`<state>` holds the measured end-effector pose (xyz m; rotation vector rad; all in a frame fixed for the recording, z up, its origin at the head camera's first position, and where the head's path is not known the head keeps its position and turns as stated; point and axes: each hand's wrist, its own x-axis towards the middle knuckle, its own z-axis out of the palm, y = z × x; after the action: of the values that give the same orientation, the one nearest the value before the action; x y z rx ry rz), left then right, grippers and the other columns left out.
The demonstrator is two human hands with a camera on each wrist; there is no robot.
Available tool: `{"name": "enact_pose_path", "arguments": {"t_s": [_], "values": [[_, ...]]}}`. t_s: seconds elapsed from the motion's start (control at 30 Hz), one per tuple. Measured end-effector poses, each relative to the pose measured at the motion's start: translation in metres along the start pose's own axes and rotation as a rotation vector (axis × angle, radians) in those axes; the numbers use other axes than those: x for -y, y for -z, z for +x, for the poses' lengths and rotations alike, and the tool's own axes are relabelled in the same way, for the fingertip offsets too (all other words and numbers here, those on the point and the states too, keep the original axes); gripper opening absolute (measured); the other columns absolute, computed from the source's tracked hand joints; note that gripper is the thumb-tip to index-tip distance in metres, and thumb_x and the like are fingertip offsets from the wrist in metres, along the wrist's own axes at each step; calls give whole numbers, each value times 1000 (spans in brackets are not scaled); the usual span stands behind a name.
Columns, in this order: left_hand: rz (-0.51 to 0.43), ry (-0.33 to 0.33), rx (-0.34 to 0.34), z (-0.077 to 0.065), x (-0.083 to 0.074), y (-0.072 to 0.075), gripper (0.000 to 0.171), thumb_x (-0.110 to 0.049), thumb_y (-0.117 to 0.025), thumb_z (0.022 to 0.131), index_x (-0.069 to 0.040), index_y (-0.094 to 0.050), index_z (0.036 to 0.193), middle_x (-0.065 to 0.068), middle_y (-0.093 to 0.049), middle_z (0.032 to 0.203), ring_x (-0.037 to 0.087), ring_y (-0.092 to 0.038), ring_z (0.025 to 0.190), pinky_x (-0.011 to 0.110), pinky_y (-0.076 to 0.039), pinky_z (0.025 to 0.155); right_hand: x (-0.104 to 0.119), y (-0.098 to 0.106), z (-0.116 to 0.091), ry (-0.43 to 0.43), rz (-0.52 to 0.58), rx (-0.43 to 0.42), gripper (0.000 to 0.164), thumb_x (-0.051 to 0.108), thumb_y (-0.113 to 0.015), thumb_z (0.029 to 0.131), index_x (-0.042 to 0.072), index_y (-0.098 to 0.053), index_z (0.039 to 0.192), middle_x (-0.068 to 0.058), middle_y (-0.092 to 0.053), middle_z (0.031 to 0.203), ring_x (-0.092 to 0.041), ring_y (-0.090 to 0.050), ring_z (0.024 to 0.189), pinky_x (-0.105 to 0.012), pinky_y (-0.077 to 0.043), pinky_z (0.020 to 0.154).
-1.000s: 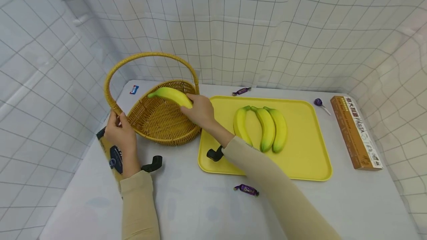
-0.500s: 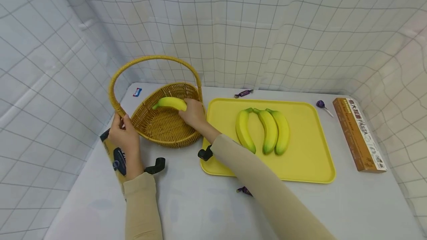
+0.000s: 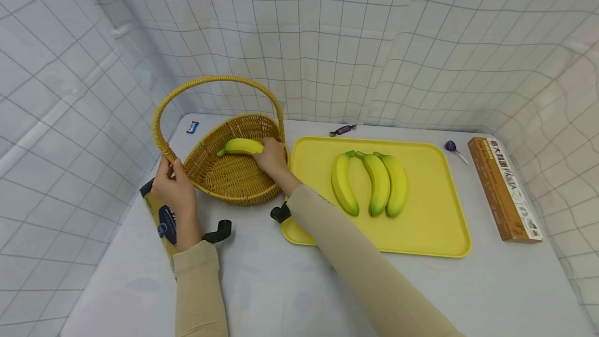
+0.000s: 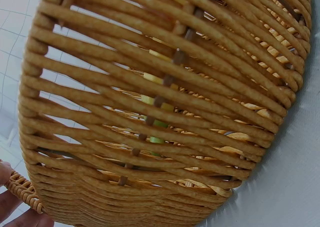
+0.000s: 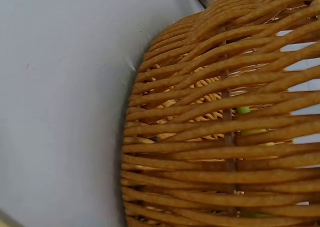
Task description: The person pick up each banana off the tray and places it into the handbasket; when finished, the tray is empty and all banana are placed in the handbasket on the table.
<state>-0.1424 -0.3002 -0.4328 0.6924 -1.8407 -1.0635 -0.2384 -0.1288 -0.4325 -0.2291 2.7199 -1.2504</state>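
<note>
A wicker basket (image 3: 234,181) with a tall arched handle (image 3: 220,78) stands at the back left in the head view. My left hand (image 3: 175,191) grips the handle's lower left end, at the rim. Inside the basket, my right hand (image 3: 273,159) holds a yellow banana (image 3: 241,146) by its right end, its green tip pointing left. The banana lies low in the basket, toward the back wall. Woven basket sides (image 4: 150,102) fill both wrist views, and bits of yellow and green show through the gaps. The right hand's fingertips are partly hidden behind the banana.
Right of the basket, a yellow tray (image 3: 430,217) bears three bananas (image 3: 379,183). A pasta box (image 3: 505,189) and a purple lollipop (image 3: 451,145) lie farther right. Wrapped candies (image 3: 343,130) sit near the back edge. Beneath my left arm is a yellow and dark-blue package (image 3: 161,217).
My right hand has lowered the banana from above the rim down into the basket, still holding it. My left hand has stayed on the handle. The head view has shifted slightly.
</note>
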Motion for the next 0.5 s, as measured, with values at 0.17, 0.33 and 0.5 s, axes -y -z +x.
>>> {"name": "enact_pose_path", "arguments": {"t_s": [0.17, 0.33, 0.5], "values": [[-4, 6, 4, -1, -1, 1, 25, -19, -58, 98, -14, -73, 117, 1, -73, 111, 13, -68, 104, 14, -50, 79, 0, -1, -2, 11, -8, -12, 43, 11, -63, 93, 4, -57, 135, -12, -64, 129, -27, -64, 110, -36, -53, 88], [7, 4, 2, -1, 0, 1, 25, -20, -57, 98, -13, -73, 116, 3, -73, 111, 14, -68, 104, 12, -49, 77, 1, 0, -3, 4, -29, -14, 44, 11, -63, 92, 4, -57, 136, -12, -65, 128, -27, -65, 107, -35, -55, 85], [2, 6, 2, -2, -2, 1, 24, -18, -57, 98, -11, -73, 115, 3, -74, 110, 13, -68, 103, 12, -49, 77, 1, 0, -3, 1, -43, -6, 45, 10, -62, 92, 5, -55, 137, -12, -64, 130, -23, -67, 87, -29, -53, 70]]}}
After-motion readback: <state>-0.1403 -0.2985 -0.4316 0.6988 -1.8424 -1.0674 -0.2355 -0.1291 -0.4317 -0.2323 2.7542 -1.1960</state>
